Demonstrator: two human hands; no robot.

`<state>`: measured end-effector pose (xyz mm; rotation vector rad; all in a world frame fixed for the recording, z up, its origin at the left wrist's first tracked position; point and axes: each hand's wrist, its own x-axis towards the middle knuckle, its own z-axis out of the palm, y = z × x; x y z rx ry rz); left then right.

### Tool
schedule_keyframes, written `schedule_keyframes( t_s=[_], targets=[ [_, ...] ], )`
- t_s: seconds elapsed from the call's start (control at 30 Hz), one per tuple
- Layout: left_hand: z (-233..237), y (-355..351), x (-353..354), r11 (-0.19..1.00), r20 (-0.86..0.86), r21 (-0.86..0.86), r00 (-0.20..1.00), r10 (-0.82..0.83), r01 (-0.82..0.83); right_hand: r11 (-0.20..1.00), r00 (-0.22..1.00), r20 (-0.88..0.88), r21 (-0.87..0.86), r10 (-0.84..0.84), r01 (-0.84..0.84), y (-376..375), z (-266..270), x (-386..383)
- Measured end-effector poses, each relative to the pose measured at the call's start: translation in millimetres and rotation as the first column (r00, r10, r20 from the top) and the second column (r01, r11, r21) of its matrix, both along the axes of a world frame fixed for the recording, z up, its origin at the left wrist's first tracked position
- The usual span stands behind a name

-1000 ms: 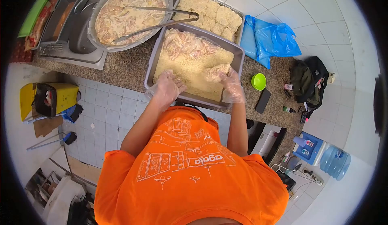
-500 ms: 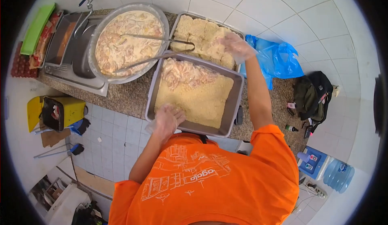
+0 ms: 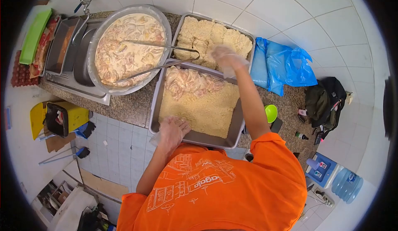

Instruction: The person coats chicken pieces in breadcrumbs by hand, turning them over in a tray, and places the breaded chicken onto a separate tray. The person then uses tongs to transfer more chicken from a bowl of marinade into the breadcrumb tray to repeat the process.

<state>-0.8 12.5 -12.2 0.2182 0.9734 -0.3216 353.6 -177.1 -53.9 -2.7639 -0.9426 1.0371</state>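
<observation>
A clear plastic glove covers my left hand [image 3: 173, 132], which rests with fingers spread at the near left of the grey tub [image 3: 199, 141], over pale crumbs [image 3: 203, 114]. Raw meat pieces [image 3: 188, 82] lie along the tub's far side. My right hand [image 3: 226, 57], gloved too, hovers at the near edge of the metal tray [image 3: 251, 44] of crumb-coated pieces [image 3: 207, 32]; its fingers look apart, with nothing visible in them. Metal tongs [image 3: 166, 45] lie across the rim of a big round basin [image 3: 92, 61] of meat in creamy liquid [image 3: 128, 44].
Blue plastic bags [image 3: 286, 65] lie right of the tray. Beyond my right forearm are a green bowl [image 3: 270, 113], a small bottle [image 3: 302, 136] and a dark bag [image 3: 325, 102]. The sink [image 3: 85, 57] and tap [image 3: 86, 1] are at the left.
My right hand has moved left and toward me over the coated pieces. The green bowl has come into view beside my right forearm. My left hand has barely moved.
</observation>
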Motion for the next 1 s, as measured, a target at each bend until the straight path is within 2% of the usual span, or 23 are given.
schedule_keyframes(
  t_s=[0.03, 0.07, 0.1, 0.13, 0.17, 0.2, 0.23, 0.27, 0.3, 0.33, 0.37, 0.4, 0.47, 0.53, 0.57, 0.63, 0.67, 0.7, 0.8, 0.87, 0.9, 0.97, 1.0],
  targets=[
    [1.0, -0.1, 1.1, 1.000, -0.001, 0.001, 1.000, -0.005, 0.005, 1.000, 1.000, -0.001, 0.001, -0.005, 0.005, 6.7, 15.9, -11.8],
    [2.2, -0.8, 2.6, 1.000, -0.006, 0.009, 1.000, -0.018, 0.018, 0.945, 0.936, 0.137, -0.093, 0.323, -0.313, 10.7, 32.9, -24.9],
    [2.7, -1.4, 3.2, 0.999, -0.012, 0.016, 0.999, -0.030, 0.030, 0.785, 0.750, 0.232, -0.226, 0.619, -0.577, 12.9, 53.1, -38.8],
    [1.8, -1.2, 3.0, 0.999, -0.011, 0.015, 0.999, -0.032, 0.032, 0.785, 0.751, 0.232, -0.227, 0.618, -0.576, 8.1, 64.7, -46.6],
    [0.6, -0.7, 0.9, 0.998, -0.003, 0.035, 0.999, -0.045, 0.045, 0.970, 0.955, 0.230, 0.108, 0.188, -0.217, -1.5, 75.0, -54.5],
    [-0.9, -0.1, 0.6, 0.997, 0.008, 0.055, 0.998, -0.057, 0.057, 0.892, 0.962, 0.079, 0.400, -0.260, 0.208, -11.3, 87.6, -62.9],
    [-3.3, 0.4, 1.4, 0.997, 0.012, 0.052, 0.998, -0.054, 0.054, 0.894, 0.963, 0.084, 0.398, -0.257, 0.204, -22.7, 107.5, -78.5],
    [-5.8, 0.6, 0.7, 0.996, 0.027, 0.069, 0.998, -0.055, 0.053, 0.877, 0.915, 0.359, 0.481, -0.183, -0.014, -36.2, 129.3, -102.6],
    [-7.1, 0.8, 0.4, 0.995, 0.041, 0.085, 0.998, -0.057, 0.053, 0.835, 0.782, 0.610, 0.494, -0.133, -0.243, -44.3, 141.9, -125.6],
    [-5.0, 0.4, 1.5, 0.995, 0.041, 0.083, 0.998, -0.056, 0.053, 0.836, 0.782, 0.610, 0.491, -0.131, -0.243, -47.1, 143.4, -145.8],
    [-1.2, -0.9, 3.8, 0.993, 0.037, 0.105, 0.997, -0.064, 0.060, 0.853, 0.855, 0.422, 0.521, -0.301, 0.043, -49.8, 140.7, -165.4],
    [0.9, -2.9, 5.5, 0.990, 0.034, 0.126, 0.997, -0.070, 0.065, 0.812, 0.849, 0.228, 0.486, -0.476, 0.325, -52.1, 135.1, -182.2],
    [-3.6, -6.2, 5.6, 0.989, 0.043, 0.129, 0.996, -0.075, 0.069, 0.757, 0.820, 0.129, 0.486, -0.558, 0.438, -49.5, 77.3, -216.1],
    [-2.1, -7.8, 5.5, 0.987, 0.052, 0.138, 0.995, -0.086, 0.078, 0.907, 0.868, 0.388, 0.393, -0.311, 0.150, -39.2, 14.2, -260.7],
    [2.6, -9.3, 6.6, 0.987, 0.035, 0.148, 0.997, -0.071, 0.065, 0.907, 0.864, 0.393, 0.393, -0.315, 0.152, -32.4, 17.5, -278.7],
    [5.0, -10.5, 5.6, 0.986, 0.021, 0.155, 0.998, -0.063, 0.059, 0.770, 0.851, 0.122, 0.507, -0.510, 0.389, -24.3, 33.8, -307.0],
    [4.8, -10.2, 3.7, 0.986, 0.039, 0.158, 0.997, -0.065, 0.058, 0.768, 0.847, 0.124, 0.504, -0.517, 0.395, -25.4, 39.0, -307.8],
    [4.7, -9.8, 4.0, 0.985, 0.061, 0.161, 0.996, -0.065, 0.054, 0.731, 0.797, 0.104, 0.482, -0.595, 0.482, -25.3, 43.2, -298.8],
    [-10.5, -8.9, 1.2, 0.980, 0.069, 0.186, 0.994, -0.081, 0.067, 0.562, 0.599, 0.027, 0.383, -0.800, 0.734, -27.5, 62.0, -256.6],
    [-10.3, -9.2, 0.2, 0.979, 0.079, 0.193, 0.994, -0.079, 0.062, 0.545, 0.551, 0.265, 0.716, -0.791, 0.437, -33.7, 28.2, -230.9],
    [-9.7, -9.7, -0.2, 0.979, 0.087, 0.197, 0.993, -0.078, 0.060, 0.545, 0.553, 0.266, 0.718, -0.790, 0.433, -32.8, 23.1, -221.4],
    [-8.1, -9.2, -0.8, 0.980, 0.107, 0.194, 0.992, -0.072, 0.050, 0.719, 0.633, 0.352, 0.445, -0.689, 0.534, -29.4, 16.2, -207.2],
    [-7.3, -8.3, -1.7, 0.981, 0.124, 0.188, 0.990, -0.069, 0.045, 0.719, 0.633, 0.354, 0.448, -0.689, 0.531, -33.0, 3.8, -202.0]
  ],
)
